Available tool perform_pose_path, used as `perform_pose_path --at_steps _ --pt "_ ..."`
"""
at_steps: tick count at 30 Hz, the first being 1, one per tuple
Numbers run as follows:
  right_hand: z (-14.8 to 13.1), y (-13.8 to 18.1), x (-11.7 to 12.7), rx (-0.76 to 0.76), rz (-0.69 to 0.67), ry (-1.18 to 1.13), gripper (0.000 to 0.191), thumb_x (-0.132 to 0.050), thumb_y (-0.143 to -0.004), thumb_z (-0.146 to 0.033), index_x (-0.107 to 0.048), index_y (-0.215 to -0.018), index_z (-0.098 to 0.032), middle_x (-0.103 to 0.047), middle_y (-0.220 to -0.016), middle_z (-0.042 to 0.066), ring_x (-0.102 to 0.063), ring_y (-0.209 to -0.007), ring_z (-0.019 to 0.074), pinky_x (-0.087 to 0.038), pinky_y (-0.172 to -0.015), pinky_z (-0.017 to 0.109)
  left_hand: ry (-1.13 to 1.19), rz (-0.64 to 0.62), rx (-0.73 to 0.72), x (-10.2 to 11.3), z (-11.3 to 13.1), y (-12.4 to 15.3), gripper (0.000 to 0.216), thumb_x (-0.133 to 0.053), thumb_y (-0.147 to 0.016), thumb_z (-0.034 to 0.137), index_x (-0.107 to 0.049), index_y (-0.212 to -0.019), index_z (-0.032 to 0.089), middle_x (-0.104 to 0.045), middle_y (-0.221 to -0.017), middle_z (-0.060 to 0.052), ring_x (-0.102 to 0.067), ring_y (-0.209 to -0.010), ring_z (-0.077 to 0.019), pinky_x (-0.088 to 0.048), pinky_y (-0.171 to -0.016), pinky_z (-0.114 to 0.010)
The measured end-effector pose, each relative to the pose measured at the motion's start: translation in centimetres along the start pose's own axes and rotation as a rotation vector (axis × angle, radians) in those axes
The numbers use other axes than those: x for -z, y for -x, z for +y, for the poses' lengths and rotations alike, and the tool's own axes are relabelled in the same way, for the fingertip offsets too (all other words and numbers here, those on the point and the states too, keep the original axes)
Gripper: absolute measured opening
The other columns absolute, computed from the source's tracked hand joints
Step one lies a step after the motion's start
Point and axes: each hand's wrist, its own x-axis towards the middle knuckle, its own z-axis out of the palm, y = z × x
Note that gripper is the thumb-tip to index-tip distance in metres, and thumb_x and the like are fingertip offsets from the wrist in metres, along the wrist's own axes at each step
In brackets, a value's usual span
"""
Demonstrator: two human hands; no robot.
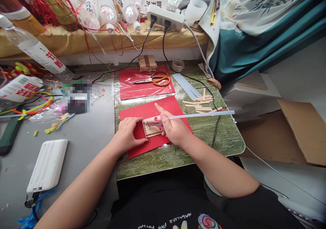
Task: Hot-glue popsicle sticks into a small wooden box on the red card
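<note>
On a red sheet of card [137, 147] lies a small wooden piece built from craft sticks [151, 130], with a raised edge. My left hand [128, 132] grips its left side between thumb and fingers. Wrapped in my right hand [174, 129] is a pink glue gun [155, 120], its nozzle over the wooden piece. A long translucent glue stick [203, 114] sticks out of its back toward the right. My right index finger points forward. The gun's handle is mostly hidden by my fingers.
Gold-handled scissors [160, 78] lie on wrapped red card [127, 90] farther back. Nearby are a craft stick bundle [147, 63], a tape roll [178, 65], spare glue sticks [185, 86] and loose craft sticks [201, 104]. A black cable [216, 130] crosses the right side; a white power bank [47, 164] lies left.
</note>
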Motion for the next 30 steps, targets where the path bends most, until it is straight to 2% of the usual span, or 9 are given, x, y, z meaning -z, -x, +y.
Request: perform_pose_path --at_steps 7,10,12,14,16,18,23,30 --pt "-0.10 0.16 0.10 -0.022 -0.029 -0.036 0.065 -0.028 -0.111 -0.062 -0.044 -0.165 -0.029 -0.076 -0.095 0.005 -0.073 -0.088 0.0232 -0.055 -0.082 0.036 -0.002 -0.008 -0.004 0.06 0.03 -0.09 0.080 -0.086 -0.079 0.054 -0.048 -0.146 0.031 -0.063 -0.142 -0.009 -0.054 -0.135 -0.0361 -0.041 -0.113 -0.053" --pt "-0.20 0.10 0.01 -0.034 -0.034 -0.032 0.068 -0.048 -0.105 -0.064 -0.045 -0.163 -0.027 -0.077 -0.112 0.009 -0.073 -0.105 0.0271 -0.054 -0.088 0.038 -0.007 -0.005 -0.004 0.07 0.08 -0.09 0.081 -0.086 -0.079 0.054 -0.047 -0.146 0.031 -0.063 -0.141 -0.009 -0.054 -0.134 -0.0357 -0.041 -0.112 -0.052" --pt "-0.26 -0.01 -0.13 -0.041 -0.022 0.010 0.074 -0.067 -0.097 -0.057 -0.046 -0.161 -0.026 -0.077 -0.118 0.010 -0.071 -0.111 0.0290 -0.053 -0.088 0.037 -0.005 -0.004 -0.003 0.09 0.12 -0.07 0.081 -0.086 -0.079 0.054 -0.047 -0.146 0.031 -0.063 -0.141 -0.008 -0.054 -0.134 -0.0357 -0.042 -0.112 -0.052" --pt "-0.26 -0.15 -0.27 -0.050 -0.022 0.062 0.075 -0.074 -0.090 -0.046 -0.047 -0.158 -0.026 -0.078 -0.108 0.008 -0.072 -0.101 0.0278 -0.052 -0.082 0.036 0.000 -0.006 -0.003 0.11 0.16 -0.06 0.081 -0.086 -0.079 0.054 -0.047 -0.146 0.031 -0.063 -0.141 -0.008 -0.054 -0.134 -0.0361 -0.042 -0.113 -0.052" --pt "-0.19 -0.30 -0.37 -0.051 -0.032 0.091 0.072 -0.072 -0.089 -0.040 -0.048 -0.155 -0.025 -0.077 -0.095 0.005 -0.071 -0.087 0.0246 -0.049 -0.074 0.034 0.003 -0.008 -0.002 0.11 0.16 -0.06 0.081 -0.085 -0.079 0.054 -0.047 -0.147 0.031 -0.063 -0.141 -0.009 -0.054 -0.134 -0.0366 -0.041 -0.113 -0.053" --pt "-0.08 -0.44 -0.41 -0.042 -0.029 0.099 0.064 -0.070 -0.089 -0.038 -0.052 -0.148 -0.025 -0.075 -0.090 0.003 -0.068 -0.079 0.0219 -0.046 -0.068 0.032 0.003 -0.007 -0.002 0.06 0.11 -0.07 0.081 -0.085 -0.079 0.054 -0.047 -0.147 0.032 -0.063 -0.141 -0.009 -0.054 -0.134 -0.0368 -0.041 -0.113 -0.054" --pt "0.26 -0.63 -0.46 -0.009 -0.033 0.094 0.036 -0.066 -0.090 -0.035 -0.055 -0.123 -0.026 -0.070 -0.086 -0.001 -0.063 -0.072 0.0187 -0.040 -0.063 0.030 0.001 -0.002 -0.002 -0.09 -0.04 -0.07 0.081 -0.086 -0.079 0.054 -0.047 -0.146 0.031 -0.063 -0.141 -0.008 -0.055 -0.134 -0.0355 -0.042 -0.113 -0.053" --pt "0.54 -0.76 -0.55 -0.035 -0.038 0.129 0.032 -0.063 -0.088 -0.033 -0.048 -0.116 -0.028 -0.065 -0.081 -0.004 -0.060 -0.068 0.0190 -0.037 -0.061 0.030 0.001 -0.008 -0.001 -0.06 -0.03 -0.04 0.081 -0.086 -0.079 0.053 -0.046 -0.146 0.031 -0.063 -0.142 -0.009 -0.055 -0.134 -0.0359 -0.042 -0.113 -0.054"
